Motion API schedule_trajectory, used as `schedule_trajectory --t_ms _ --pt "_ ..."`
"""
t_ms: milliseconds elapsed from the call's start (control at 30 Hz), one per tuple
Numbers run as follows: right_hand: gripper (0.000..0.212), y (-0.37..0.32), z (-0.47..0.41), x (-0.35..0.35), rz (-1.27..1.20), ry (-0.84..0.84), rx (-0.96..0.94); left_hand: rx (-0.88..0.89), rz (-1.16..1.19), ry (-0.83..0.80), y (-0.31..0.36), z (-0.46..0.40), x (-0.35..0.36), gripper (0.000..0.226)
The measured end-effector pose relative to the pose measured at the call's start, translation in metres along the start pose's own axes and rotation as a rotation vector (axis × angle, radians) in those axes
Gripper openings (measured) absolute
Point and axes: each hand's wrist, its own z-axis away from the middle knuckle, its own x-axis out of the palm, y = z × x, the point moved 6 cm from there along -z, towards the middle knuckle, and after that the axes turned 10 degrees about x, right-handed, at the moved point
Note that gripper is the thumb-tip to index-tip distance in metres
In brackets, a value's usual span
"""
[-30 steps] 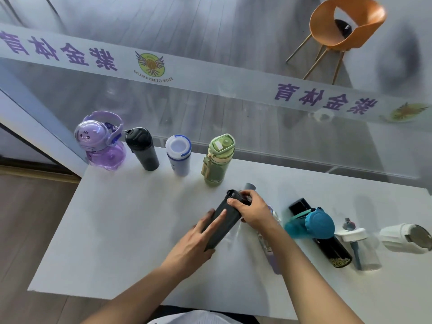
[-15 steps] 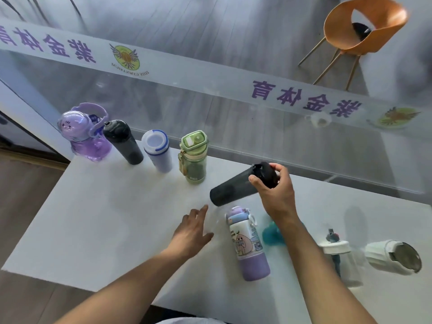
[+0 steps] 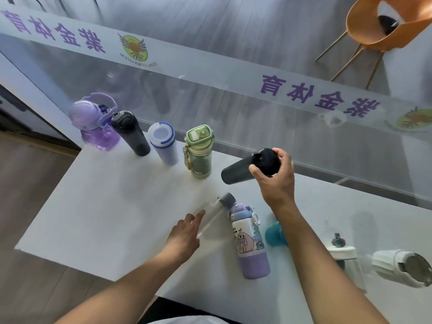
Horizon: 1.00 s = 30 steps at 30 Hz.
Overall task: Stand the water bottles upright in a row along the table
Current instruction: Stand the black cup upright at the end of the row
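Several bottles stand upright along the far edge of the white table [image 3: 112, 206]: a purple jug [image 3: 97, 126], a black bottle [image 3: 132, 134], a white one with a blue rim [image 3: 163, 142] and a green one [image 3: 199, 152]. My right hand [image 3: 275, 181] grips a dark grey bottle [image 3: 243, 168] by its cap, tilted in the air just right of the green one. My left hand [image 3: 185, 235] rests open, fingertips touching a clear bottle with a grey cap [image 3: 214, 215] that lies flat. A purple cartoon bottle [image 3: 249, 242] lies beside it.
More bottles lie to the right: a teal one [image 3: 274, 236] partly hidden by my right arm, a clear one with a white lid [image 3: 343, 256] and a white one [image 3: 402, 268]. A glass wall runs behind the table. An orange chair [image 3: 383, 29] stands beyond it.
My right hand has lifted the dark grey bottle off the table and carried it toward the far edge, right of the green bottle. My left hand let go and now touches the clear bottle.
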Motion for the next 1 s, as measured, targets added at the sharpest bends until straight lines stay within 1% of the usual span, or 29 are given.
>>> schedule_trajectory --t_ms 100,167,200,267,367,400,467,500,567,633,700,800,900,1000 --pt "0.069 0.001 -0.006 0.016 0.067 -0.011 -0.029 0.016 -0.003 0.006 -0.006 0.002 -0.008 0.083" --pt "0.071 0.002 -0.009 0.025 0.124 -0.030 -0.050 0.045 -0.008 0.075 -0.004 0.001 -0.028 0.077" --pt "0.072 0.003 -0.011 0.028 0.150 -0.041 -0.057 0.068 -0.019 0.139 -0.001 -0.001 -0.043 0.072" --pt "0.075 0.004 -0.013 0.033 0.182 -0.055 -0.069 0.137 -0.050 0.327 0.011 -0.005 -0.083 0.059" --pt "0.079 0.006 -0.017 0.040 0.210 -0.068 -0.061 0.233 -0.103 0.688 0.030 -0.008 -0.149 0.039" --pt "0.080 0.006 -0.018 0.041 0.221 -0.071 -0.054 0.252 -0.115 0.785 0.034 -0.008 -0.168 0.036" --pt "0.079 0.008 -0.021 0.044 0.249 -0.084 -0.043 0.265 -0.124 0.892 0.040 -0.011 -0.197 0.040" --pt "0.078 0.008 -0.022 0.045 0.265 -0.090 -0.039 0.256 -0.125 0.906 0.041 -0.015 -0.208 0.046" --pt "0.077 0.009 -0.024 0.045 0.286 -0.088 -0.033 0.228 -0.135 0.879 0.042 -0.027 -0.223 0.064" --pt "0.076 0.009 -0.025 0.046 0.290 -0.087 -0.024 0.213 -0.132 0.808 0.041 -0.039 -0.228 0.079" --pt "0.076 0.009 -0.026 0.047 0.293 -0.099 -0.014 0.208 -0.080 0.712 0.037 -0.052 -0.226 0.088" --pt "0.077 0.009 -0.025 0.051 0.299 -0.117 -0.009 0.197 0.016 0.606 0.031 -0.067 -0.219 0.091" --pt "0.076 0.009 -0.024 0.055 0.294 -0.121 -0.008 0.213 0.078 0.573 0.030 -0.074 -0.216 0.091" --pt "0.075 0.008 -0.025 0.057 0.284 -0.131 -0.013 0.236 0.089 0.563 0.032 -0.079 -0.217 0.091"
